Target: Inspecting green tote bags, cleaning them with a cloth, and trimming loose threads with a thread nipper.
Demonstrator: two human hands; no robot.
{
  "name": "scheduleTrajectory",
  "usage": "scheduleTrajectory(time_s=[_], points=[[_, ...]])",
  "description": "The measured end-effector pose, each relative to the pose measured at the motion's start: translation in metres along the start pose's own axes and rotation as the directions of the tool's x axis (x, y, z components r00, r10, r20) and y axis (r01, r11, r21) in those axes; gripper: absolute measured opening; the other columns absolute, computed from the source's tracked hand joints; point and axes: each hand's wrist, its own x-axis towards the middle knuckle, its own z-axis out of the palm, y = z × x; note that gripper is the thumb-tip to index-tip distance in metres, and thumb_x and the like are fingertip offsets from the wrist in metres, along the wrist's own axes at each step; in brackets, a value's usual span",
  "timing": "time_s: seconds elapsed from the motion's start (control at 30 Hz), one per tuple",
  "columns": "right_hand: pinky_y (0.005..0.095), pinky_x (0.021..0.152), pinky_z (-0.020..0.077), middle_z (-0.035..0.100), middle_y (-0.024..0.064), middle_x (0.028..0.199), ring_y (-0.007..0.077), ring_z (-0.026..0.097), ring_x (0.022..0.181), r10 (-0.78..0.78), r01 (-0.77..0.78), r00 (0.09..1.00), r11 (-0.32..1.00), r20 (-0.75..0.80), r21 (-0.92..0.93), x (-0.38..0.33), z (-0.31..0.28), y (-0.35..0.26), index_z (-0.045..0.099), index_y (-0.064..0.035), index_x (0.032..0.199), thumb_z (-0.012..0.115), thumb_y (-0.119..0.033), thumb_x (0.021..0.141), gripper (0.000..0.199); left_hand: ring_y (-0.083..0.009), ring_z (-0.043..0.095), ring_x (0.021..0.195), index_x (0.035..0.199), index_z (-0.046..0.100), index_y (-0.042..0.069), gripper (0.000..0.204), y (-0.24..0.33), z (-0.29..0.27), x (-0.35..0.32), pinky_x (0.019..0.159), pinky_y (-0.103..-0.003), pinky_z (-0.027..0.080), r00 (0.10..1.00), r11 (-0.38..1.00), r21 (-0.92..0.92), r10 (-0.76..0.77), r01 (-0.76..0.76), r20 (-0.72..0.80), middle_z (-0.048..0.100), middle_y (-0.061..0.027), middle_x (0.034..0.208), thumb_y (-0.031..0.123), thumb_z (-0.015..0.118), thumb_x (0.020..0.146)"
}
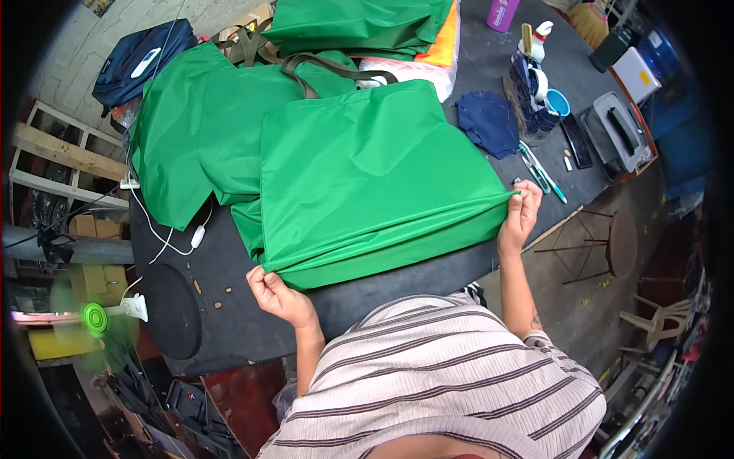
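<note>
A green fabric tote bag lies flat on the dark table, its bottom edge toward me and its olive straps at the far side. My left hand pinches the bag's near left bottom corner. At the near right corner, my right hand grips the cloth between thumb and fingers. Between the two hands the bottom panel is drawn out in long folds. More green bags lie beneath it and to its left.
Folded green fabric is stacked at the back. To the right are a navy cloth, thread snips, a pen, a phone and a grey case. A white cable and a clip-on fan are at left.
</note>
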Motion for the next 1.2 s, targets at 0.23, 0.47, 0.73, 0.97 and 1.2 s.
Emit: scheduleTrajectory(time_s=[0.23,0.47,0.73,0.97,1.2], points=[[0.0272,0.082,0.0366,0.052,0.0068,0.1,0.0144,0.047,0.091,0.041,-0.077,0.992,0.948,0.121,0.31,0.011,0.005,-0.01,0.05,-0.0048,0.083,0.058,-0.027,0.091,0.025,-0.0154,0.042,0.099,0.097,0.05,-0.001,0.025,-0.006,0.003,0.0,0.088,-0.029,0.035,1.0,0.994,-0.11,0.024,-0.022,0.017,0.041,-0.0083,0.112,0.024,0.05,0.096],[0.0276,0.078,0.037,0.051,0.0038,0.082,0.0148,0.046,0.079,0.005,-0.043,0.984,0.977,0.178,0.211,0.008,-0.012,-0.01,0.049,-0.0037,0.077,0.066,-0.018,0.084,0.023,-0.0149,0.047,0.087,0.086,0.049,0.003,0.026,0.013,0.0,0.012,0.079,-0.028,0.037,0.998,0.988,-0.152,0.014,-0.004,0.067,0.052,-0.0085,0.097,0.027,0.056,0.093],[0.028,0.068,0.0395,0.048,0.0052,0.076,0.0156,0.046,0.072,0.113,-0.102,0.987,0.99,0.118,-0.093,-0.005,-0.008,0.002,0.046,-0.0013,0.082,0.047,-0.024,0.098,0.028,-0.014,0.048,0.092,0.1,0.05,-0.001,0.033,-0.029,-0.011,-0.01,0.081,-0.025,0.039,0.914,0.977,-0.023,-0.189,0.211,0.359,0.05,-0.0067,0.097,0.031,0.057,0.092],[0.0243,0.072,0.0365,0.044,0.0014,0.084,0.012,0.043,0.077,0.174,-0.182,0.971,0.983,0.164,0.035,-0.015,-0.009,0.024,0.05,-0.0031,0.091,0.053,-0.032,0.094,0.029,-0.0109,0.05,0.08,0.091,0.052,-0.001,0.016,-0.016,-0.028,-0.018,0.074,-0.023,0.042,0.922,0.953,0.051,-0.302,0.299,0.244,0.048,-0.0031,0.094,0.003,0.065,0.082],[0.0192,0.069,0.0362,0.05,-0.0011,0.093,0.0052,0.045,0.079,0.498,-0.614,0.708,0.785,0.502,0.087,-0.025,-0.046,-0.01,0.046,-0.0054,0.122,0.065,-0.019,0.086,0.043,-0.016,0.05,0.102,0.121,0.046,-0.003,0.041,-0.029,-0.066,-0.037,0.091,-0.029,0.039,0.78,0.864,0.09,-0.488,0.495,0.391,0.044,-0.0076,0.121,0.006,0.063,0.085]])
